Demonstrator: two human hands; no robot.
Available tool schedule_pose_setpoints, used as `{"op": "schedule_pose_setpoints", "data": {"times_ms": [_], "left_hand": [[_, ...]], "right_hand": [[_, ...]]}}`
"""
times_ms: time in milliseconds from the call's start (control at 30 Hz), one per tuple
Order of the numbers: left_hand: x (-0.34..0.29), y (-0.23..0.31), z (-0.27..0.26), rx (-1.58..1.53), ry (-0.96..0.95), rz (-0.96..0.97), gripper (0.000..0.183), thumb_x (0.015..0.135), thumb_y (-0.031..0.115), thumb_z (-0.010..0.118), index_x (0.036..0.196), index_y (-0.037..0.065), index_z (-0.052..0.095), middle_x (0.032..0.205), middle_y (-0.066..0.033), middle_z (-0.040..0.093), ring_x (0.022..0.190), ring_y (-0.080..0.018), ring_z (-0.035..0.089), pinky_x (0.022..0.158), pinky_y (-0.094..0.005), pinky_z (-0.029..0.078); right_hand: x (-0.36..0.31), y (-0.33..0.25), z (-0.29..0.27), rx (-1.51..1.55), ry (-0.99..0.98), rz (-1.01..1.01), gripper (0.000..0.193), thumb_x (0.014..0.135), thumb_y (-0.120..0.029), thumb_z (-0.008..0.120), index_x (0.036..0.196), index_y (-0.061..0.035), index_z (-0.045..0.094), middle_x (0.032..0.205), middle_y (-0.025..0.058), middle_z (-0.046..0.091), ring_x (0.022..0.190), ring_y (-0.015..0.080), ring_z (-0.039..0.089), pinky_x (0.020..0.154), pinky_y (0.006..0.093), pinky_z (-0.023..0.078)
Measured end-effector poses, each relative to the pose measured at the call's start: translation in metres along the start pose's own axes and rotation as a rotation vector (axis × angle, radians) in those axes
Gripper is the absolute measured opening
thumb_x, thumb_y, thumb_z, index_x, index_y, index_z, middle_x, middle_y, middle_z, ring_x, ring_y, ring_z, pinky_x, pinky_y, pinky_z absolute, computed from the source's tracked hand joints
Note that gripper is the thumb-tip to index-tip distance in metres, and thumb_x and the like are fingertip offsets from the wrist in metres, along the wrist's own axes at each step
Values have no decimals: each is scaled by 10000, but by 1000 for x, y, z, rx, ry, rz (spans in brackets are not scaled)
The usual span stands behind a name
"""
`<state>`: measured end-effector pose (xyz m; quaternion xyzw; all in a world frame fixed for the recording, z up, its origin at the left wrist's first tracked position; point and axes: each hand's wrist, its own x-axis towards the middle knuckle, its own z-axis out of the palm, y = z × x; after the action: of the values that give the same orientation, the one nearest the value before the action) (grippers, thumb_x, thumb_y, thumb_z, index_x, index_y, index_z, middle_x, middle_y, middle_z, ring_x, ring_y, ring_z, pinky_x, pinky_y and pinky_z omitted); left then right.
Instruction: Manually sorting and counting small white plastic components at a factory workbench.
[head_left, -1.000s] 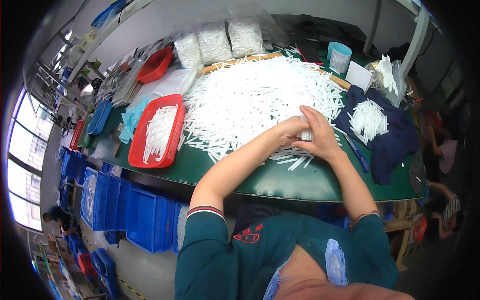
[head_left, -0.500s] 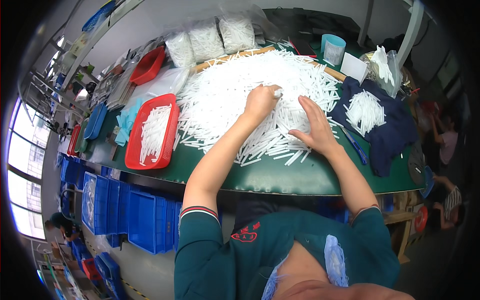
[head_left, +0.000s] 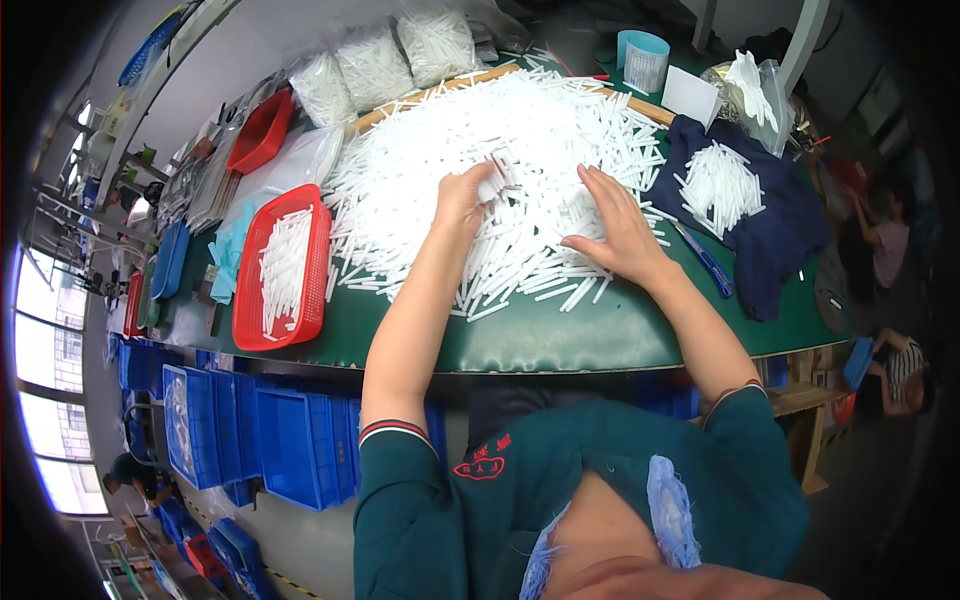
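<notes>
Both hands (head_left: 462,200) (head_left: 622,236) hide part of the heaped white sticks (head_left: 535,130).

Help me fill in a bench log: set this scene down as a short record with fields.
Left hand: closed on some white sticks, over the big pile
Right hand: open, thumb apart from fingers, at the pile's right side; contact unclear
Surface: green table
Near red basket: left of the pile, holding more sticks
Dark blue cloth: right of the pile, small heap on it
Clear bags: three, stick-filled, behind the pile
</notes>
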<state>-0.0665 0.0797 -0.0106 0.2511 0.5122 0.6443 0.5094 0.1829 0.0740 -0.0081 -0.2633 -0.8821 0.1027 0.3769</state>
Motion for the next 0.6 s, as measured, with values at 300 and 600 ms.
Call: {"op": "schedule_pose_setpoints", "data": {"times_ms": [300, 600], "left_hand": [[-24, 20, 11, -241, -163, -217, 344, 897, 60, 551, 1208, -78, 501, 1155, -221, 614, 1056, -277, 623, 883, -379, 533], [-53, -14, 25, -710, -375, -531, 552, 880, 40, 462, 1379, -90, 268, 1395, -282, 376, 1296, -429, 385, 1074, -539, 351]], "right_hand": [[-1, 1, -1, 30, -27, 15, 875, 718, -334, 779, 1403, -2, 348, 1363, 210, 447, 1272, 361, 419, 1063, 432, 330], [-4, -4, -4, 186, -66, 107, 892, 716, -342, 786, 1409, -7, 337, 1373, 202, 445, 1268, 353, 427, 1057, 417, 337]]}}
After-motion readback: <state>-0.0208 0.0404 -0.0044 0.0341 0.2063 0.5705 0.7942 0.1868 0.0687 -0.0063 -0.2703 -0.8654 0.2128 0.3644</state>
